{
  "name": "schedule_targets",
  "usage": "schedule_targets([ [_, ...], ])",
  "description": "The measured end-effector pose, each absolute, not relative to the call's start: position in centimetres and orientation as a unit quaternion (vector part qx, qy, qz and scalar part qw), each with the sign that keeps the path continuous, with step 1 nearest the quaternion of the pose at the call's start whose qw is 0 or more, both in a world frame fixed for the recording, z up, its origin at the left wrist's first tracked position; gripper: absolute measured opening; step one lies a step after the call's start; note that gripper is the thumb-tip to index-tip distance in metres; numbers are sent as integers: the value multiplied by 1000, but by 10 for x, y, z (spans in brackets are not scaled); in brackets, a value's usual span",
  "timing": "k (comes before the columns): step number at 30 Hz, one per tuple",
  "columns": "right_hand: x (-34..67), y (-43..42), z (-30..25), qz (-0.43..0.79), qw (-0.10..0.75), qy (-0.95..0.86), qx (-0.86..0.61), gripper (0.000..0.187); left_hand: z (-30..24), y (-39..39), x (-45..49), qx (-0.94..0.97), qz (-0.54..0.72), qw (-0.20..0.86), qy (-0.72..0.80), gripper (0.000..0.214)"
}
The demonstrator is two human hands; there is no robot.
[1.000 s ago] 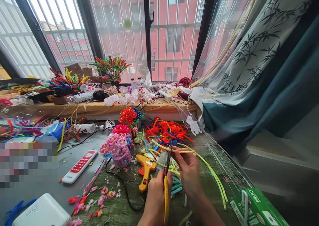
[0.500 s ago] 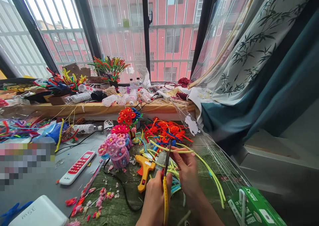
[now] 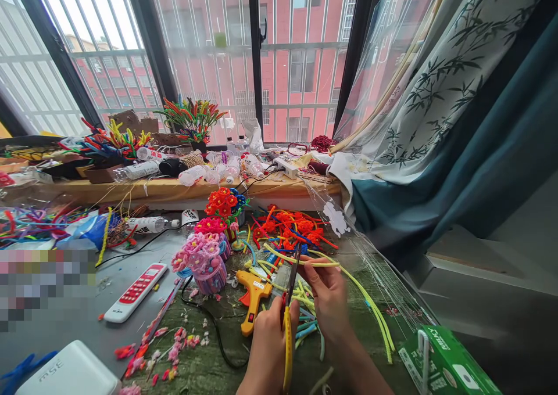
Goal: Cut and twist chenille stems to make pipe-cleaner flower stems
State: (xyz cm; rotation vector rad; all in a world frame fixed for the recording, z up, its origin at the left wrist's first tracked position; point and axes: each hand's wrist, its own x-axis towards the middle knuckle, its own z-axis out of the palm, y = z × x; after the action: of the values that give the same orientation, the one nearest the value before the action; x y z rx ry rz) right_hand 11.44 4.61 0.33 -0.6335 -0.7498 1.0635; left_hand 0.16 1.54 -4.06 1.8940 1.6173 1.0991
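My left hand (image 3: 271, 332) is closed around a pair of scissors (image 3: 288, 340) with yellow handles, blades pointing away from me. Between thumb and fingers, my right hand (image 3: 328, 295) pinches a yellow-green pipe cleaner (image 3: 279, 254), which crosses the scissor blades near their tips. Whether the blades are closed on it I cannot tell. Under and around my hands lie more yellow and blue pipe cleaner pieces (image 3: 307, 328). A yellow hot glue gun (image 3: 253, 302) rests to the left of my left hand. Long yellow pipe cleaners (image 3: 378, 309) curve down on the right.
Pink pipe-cleaner flowers in a pot (image 3: 209, 273) stand left of the glue gun. Red flower pieces (image 3: 290, 229) are heaped behind my hands. A red-and-white remote (image 3: 136, 293), a white charger (image 3: 67, 372) and a green box (image 3: 447, 363) lie around the table. Bottles (image 3: 192, 175) crowd the sill.
Both hands keep nearly the same place. The pipe cleaner and the scissors have shifted only very slightly.
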Motion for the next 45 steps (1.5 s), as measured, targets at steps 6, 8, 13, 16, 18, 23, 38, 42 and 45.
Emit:
schedule_targets([
  [6,114,44,3,489,745,-348,-291,10,-49,17,3,687,396,161,588,50],
  [8,114,44,3,489,745,-347,-293,10,-55,18,2,691,386,154,591,51],
  [13,114,44,5,486,744,-348,-298,11,-63,21,1,701,370,157,590,52],
  [16,114,43,6,486,744,-348,-297,10,-63,21,0,703,364,162,589,51],
  [18,114,43,7,486,745,-347,-297,10,-63,21,0,705,363,151,590,51],
  [23,113,43,7,486,744,-347,-299,12,-68,21,0,718,357,104,589,52],
  [38,115,41,10,481,742,-356,-302,13,-28,12,-2,704,394,87,585,50],
  [42,114,40,13,480,747,-351,-298,12,-24,10,-5,697,393,41,598,49],
  [45,115,39,12,481,747,-353,-293,11,-25,10,-4,700,393,27,596,47],
])
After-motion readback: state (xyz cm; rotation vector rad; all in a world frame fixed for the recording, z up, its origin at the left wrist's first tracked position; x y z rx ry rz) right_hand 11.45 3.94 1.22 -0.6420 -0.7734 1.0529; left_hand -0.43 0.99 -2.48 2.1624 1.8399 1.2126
